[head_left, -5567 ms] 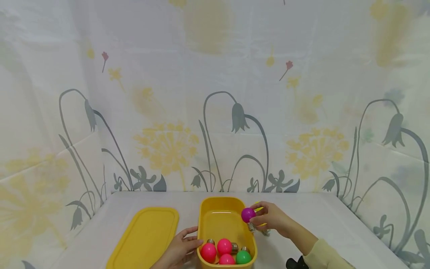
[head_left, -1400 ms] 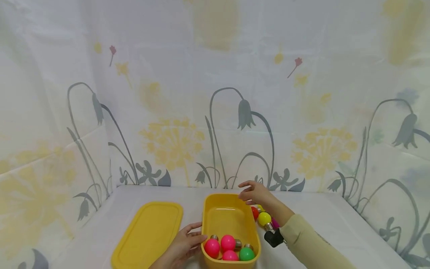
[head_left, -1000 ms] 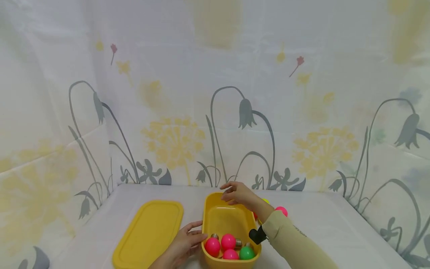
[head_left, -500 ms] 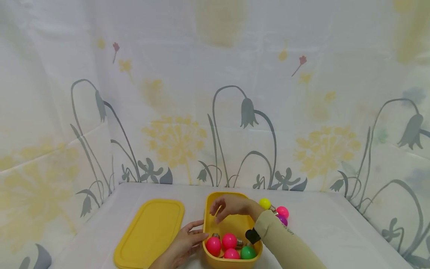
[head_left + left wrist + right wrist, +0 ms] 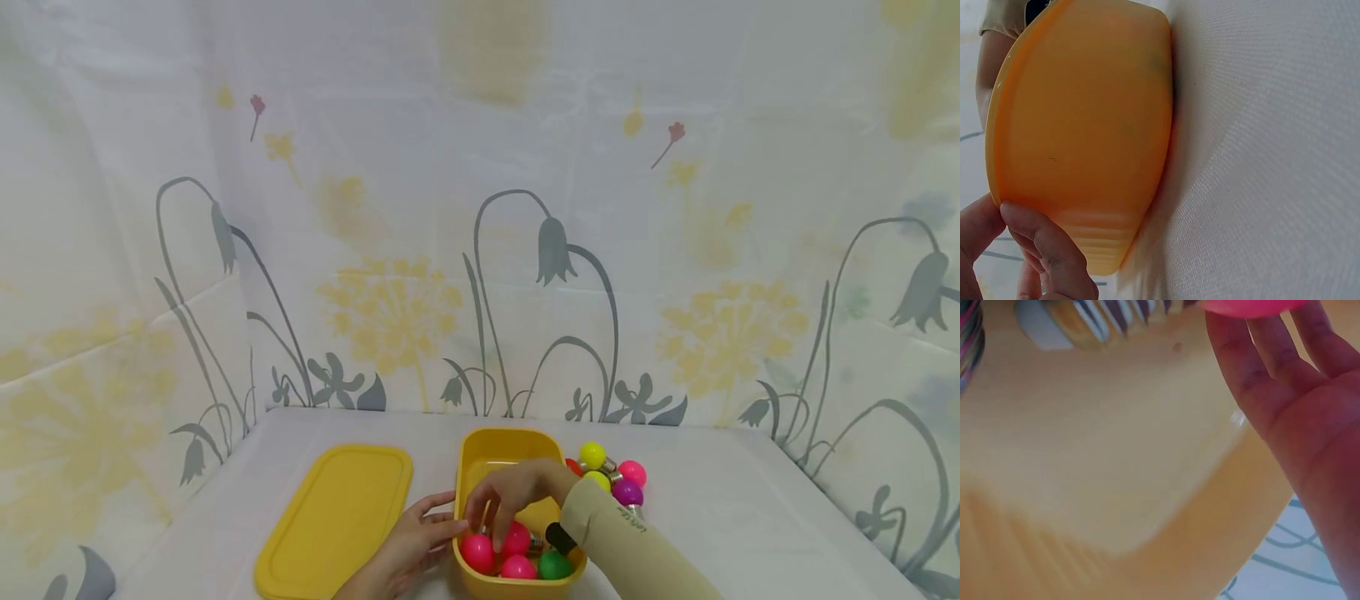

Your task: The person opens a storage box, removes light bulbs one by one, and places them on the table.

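A deep yellow plastic box [image 5: 468, 450] stands on the table with several round light bulbs at its near end. Three are pink, among them a left pink bulb [image 5: 477, 553] and a middle pink bulb [image 5: 516, 540]; a green bulb [image 5: 555, 565] lies at the right. My left hand [image 5: 412, 542] holds the box's left rim, thumb over the edge and fingers outside; the left wrist view shows this pinch. My right hand [image 5: 510, 492] reaches down into the box, fingertips among the pink bulbs. In the right wrist view its fingers [image 5: 1279, 356] touch a pink bulb [image 5: 1250, 305]; the thumb is hidden there.
A yellow lid [image 5: 337, 517] lies flat left of the box. Right of the box is a loose group of bulbs: yellow [image 5: 592, 455], pink [image 5: 632, 474], purple [image 5: 627, 492] and a partly hidden red one [image 5: 573, 467]. A flower-patterned cloth hangs behind the table.
The right hand carried a purple bulb to the group beside the box and let it go. Empty, it then moved left and down into the box. The left hand stays on the rim.
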`<state>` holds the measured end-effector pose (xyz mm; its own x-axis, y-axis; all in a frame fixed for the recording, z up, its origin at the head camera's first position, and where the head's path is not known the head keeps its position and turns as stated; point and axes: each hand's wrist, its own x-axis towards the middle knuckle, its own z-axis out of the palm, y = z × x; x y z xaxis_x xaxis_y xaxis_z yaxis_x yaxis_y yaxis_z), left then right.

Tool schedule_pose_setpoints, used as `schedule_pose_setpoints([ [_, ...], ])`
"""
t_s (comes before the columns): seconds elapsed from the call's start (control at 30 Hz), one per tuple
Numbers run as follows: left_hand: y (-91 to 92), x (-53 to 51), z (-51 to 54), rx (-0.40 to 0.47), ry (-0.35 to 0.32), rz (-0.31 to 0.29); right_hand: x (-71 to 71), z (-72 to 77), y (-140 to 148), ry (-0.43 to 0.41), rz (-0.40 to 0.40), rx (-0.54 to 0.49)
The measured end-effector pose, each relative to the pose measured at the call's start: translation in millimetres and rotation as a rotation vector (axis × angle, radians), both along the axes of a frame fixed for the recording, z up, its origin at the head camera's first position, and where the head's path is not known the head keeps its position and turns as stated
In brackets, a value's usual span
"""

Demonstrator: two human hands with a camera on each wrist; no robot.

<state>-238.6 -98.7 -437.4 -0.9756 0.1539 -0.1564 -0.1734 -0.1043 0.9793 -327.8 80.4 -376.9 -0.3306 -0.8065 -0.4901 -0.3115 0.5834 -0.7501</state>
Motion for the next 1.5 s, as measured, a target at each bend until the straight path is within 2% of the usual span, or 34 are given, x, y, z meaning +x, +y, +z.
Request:
schedule_pose_setpoints([
  [0.37,-0.2,0.4,0.6,0.015,-0.004,0.002,8.1,-2.8,-10,0.106,0.025,0.101],
  [0.6,-1.4,1.6,2.1,0.035,0.002,-0.002,11.0,4.4,-11,0.080,0.052,0.130],
  [0.7,-1.3,2.5,1.3,0.053,0.009,-0.012,15.2,11.0,-11,0.095,0.065,0.138],
  [0.87,-0.9,2.5,0.8,0.050,0.014,-0.015,20.2,21.1,-6,0.140,0.088,0.119],
  [1.1,-0.8,2.2,-0.5,0.050,0.011,-0.020,23.8,30.6,8,0.138,0.133,0.009],
  [1.2,-0.2,1.4,-0.5,0.047,0.001,-0.017,27.9,33.0,14,0.166,0.087,-0.055],
  [1.3,-0.1,0.9,0.1,0.043,-0.004,-0.011,32.7,34.2,20,0.242,0.011,-0.107],
  [1.4,-0.7,0.4,1.1,0.038,-0.015,-0.007,37.0,35.0,26,0.317,-0.065,-0.137],
  [1.5,-1.3,-0.3,1.5,0.030,-0.021,-0.006,40.4,35.9,31,0.345,-0.126,-0.158],
])
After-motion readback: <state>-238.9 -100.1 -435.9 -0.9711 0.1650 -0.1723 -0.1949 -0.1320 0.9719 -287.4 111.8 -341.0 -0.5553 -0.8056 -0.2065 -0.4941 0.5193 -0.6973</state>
